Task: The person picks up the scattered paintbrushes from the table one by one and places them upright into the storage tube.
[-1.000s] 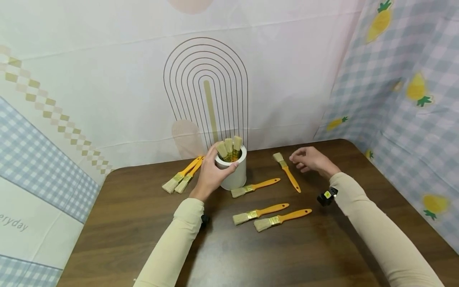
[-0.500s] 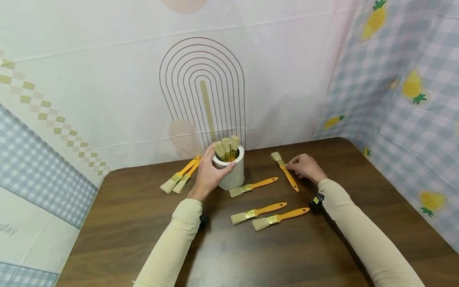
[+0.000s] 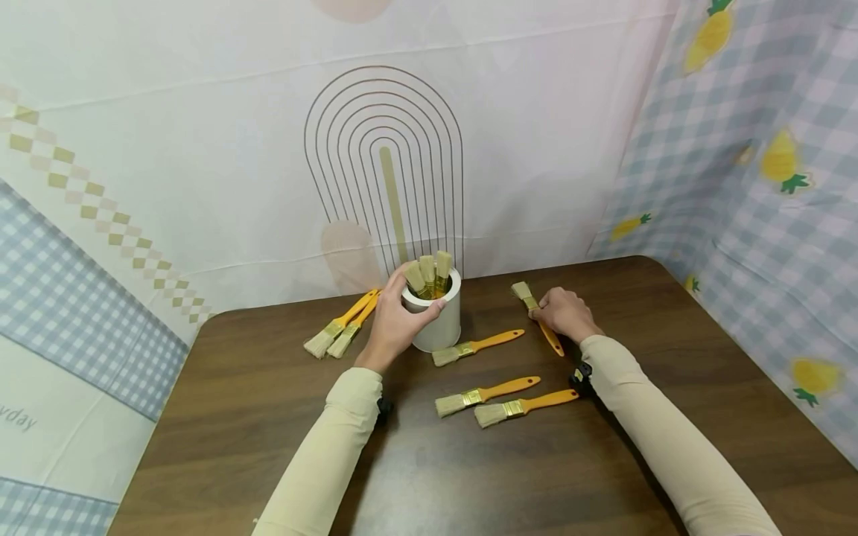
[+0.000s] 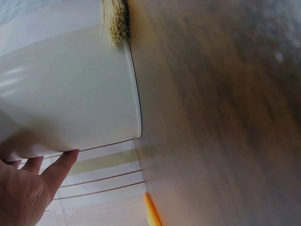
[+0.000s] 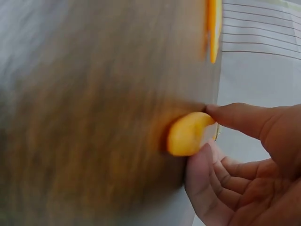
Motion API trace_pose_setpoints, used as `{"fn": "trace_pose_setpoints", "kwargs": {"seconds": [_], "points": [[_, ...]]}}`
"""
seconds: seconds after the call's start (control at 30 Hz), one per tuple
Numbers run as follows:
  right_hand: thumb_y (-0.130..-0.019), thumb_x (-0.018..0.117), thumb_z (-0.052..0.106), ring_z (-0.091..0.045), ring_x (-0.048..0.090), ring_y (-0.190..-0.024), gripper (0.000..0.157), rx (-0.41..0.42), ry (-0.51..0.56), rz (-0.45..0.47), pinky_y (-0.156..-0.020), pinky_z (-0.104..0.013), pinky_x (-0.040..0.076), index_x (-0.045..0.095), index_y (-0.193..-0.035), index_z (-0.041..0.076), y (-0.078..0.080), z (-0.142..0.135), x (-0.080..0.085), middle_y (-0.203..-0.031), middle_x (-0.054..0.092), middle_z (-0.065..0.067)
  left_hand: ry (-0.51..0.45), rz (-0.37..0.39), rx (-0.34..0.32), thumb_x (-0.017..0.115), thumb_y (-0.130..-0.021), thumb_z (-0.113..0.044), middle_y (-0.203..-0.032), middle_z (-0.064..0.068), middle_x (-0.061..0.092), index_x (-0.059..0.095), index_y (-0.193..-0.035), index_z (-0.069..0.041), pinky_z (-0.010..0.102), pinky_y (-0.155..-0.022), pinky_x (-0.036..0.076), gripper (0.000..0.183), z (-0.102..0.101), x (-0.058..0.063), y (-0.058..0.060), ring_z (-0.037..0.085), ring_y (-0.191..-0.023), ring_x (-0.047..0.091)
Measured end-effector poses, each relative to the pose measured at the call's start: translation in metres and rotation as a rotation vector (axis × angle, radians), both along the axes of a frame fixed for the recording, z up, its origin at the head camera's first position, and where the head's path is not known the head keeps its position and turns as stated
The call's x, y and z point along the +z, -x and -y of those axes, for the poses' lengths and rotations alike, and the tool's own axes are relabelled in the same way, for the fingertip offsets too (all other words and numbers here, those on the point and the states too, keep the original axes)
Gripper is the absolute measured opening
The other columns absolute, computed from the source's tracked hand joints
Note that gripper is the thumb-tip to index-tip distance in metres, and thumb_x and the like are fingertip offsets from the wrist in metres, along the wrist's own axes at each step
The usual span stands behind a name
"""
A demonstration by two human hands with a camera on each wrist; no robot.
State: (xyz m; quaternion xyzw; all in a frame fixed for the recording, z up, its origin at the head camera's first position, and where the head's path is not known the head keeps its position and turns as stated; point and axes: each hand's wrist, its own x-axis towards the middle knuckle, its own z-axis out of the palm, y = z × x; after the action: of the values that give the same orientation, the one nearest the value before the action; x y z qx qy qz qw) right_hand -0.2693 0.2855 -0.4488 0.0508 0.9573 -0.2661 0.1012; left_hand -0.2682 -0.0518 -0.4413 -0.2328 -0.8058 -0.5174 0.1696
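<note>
My left hand (image 3: 397,316) grips the rim and side of a white cylindrical pot (image 3: 442,327) near the back of the table. Several paintbrushes (image 3: 429,272) stand in the pot with their bristles up. In the left wrist view, fingers (image 4: 61,167) curve along the pot's wall (image 4: 70,89). My right hand (image 3: 566,313) has thumb and fingers around the upper handle of a yellow-handled paintbrush (image 3: 552,340), whose bristles point to the back. Seen from the right wrist, the brush's handle end (image 5: 186,136) lies between the thumb and forefinger.
One brush (image 3: 479,348) lies in front of the pot, and two more, a left one (image 3: 488,394) and a right one (image 3: 529,407), lie nearer me. Left of the pot rests a pair of brushes (image 3: 342,327). A patterned cloth wall (image 3: 536,149) rises behind the brown table (image 3: 429,476).
My right hand has come in from the right, down onto the upright-lying brush, and taken it between thumb and fingers. The left hand stays on the pot.
</note>
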Motion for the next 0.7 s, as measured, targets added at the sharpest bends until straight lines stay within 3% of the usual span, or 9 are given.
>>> {"fn": "trace_pose_setpoints", "kwargs": {"seconds": [0.13, 0.27, 0.33, 0.5, 0.7], "points": [[-0.099, 0.073, 0.022, -0.013, 0.051, -0.047, 0.038, 0.002, 0.053, 0.032, -0.049, -0.028, 0.042, 0.060, -0.065, 0.012, 0.001, 0.000, 0.003, -0.052, 0.048, 0.003, 0.000, 0.002, -0.003, 0.086, -0.086, -0.041, -0.156, -0.002, 0.051, 0.058, -0.150, -0.021, 0.046, -0.109, 0.046, 0.073, -0.001, 0.001, 0.000, 0.022, -0.136, 0.054], [-0.097, 0.077, 0.018, -0.013, 0.055, -0.052, 0.019, -0.017, 0.112, 0.036, -0.051, -0.028, 0.047, 0.071, -0.089, 0.001, 0.000, -0.002, 0.001, -0.064, 0.058, -0.001, -0.007, 0.010, -0.006, 0.086, -0.085, -0.038, -0.157, -0.001, 0.050, 0.058, -0.150, -0.019, 0.047, -0.108, 0.048, 0.073, 0.000, 0.001, -0.001, 0.024, -0.135, 0.055], [-0.097, 0.077, 0.016, -0.014, 0.058, -0.057, 0.020, -0.025, 0.132, 0.019, -0.054, -0.028, 0.051, 0.072, -0.103, -0.003, -0.002, -0.003, -0.001, -0.075, 0.065, -0.006, -0.014, 0.013, -0.011, 0.087, -0.085, -0.038, -0.157, -0.001, 0.050, 0.058, -0.149, -0.019, 0.047, -0.108, 0.048, 0.073, -0.001, 0.001, -0.002, 0.023, -0.135, 0.055], [-0.102, 0.071, 0.016, -0.017, 0.065, -0.067, 0.027, -0.013, 0.148, -0.041, -0.060, -0.031, 0.058, 0.070, -0.118, -0.006, -0.008, -0.004, 0.005, -0.096, 0.071, -0.015, -0.013, 0.017, -0.017, 0.086, -0.086, -0.039, -0.156, -0.003, 0.050, 0.058, -0.150, -0.020, 0.044, -0.107, 0.048, 0.073, -0.002, 0.001, -0.001, 0.021, -0.134, 0.055], [-0.106, 0.064, 0.017, -0.019, 0.065, -0.063, 0.029, 0.049, 0.148, -0.116, -0.060, -0.033, 0.057, 0.067, -0.122, -0.007, -0.014, 0.000, 0.028, -0.097, 0.071, -0.016, -0.025, 0.013, -0.013, 0.087, -0.085, -0.038, -0.156, -0.002, 0.050, 0.059, -0.148, -0.019, 0.045, -0.107, 0.048, 0.072, -0.002, 0.001, -0.001, 0.022, -0.134, 0.055]]}}
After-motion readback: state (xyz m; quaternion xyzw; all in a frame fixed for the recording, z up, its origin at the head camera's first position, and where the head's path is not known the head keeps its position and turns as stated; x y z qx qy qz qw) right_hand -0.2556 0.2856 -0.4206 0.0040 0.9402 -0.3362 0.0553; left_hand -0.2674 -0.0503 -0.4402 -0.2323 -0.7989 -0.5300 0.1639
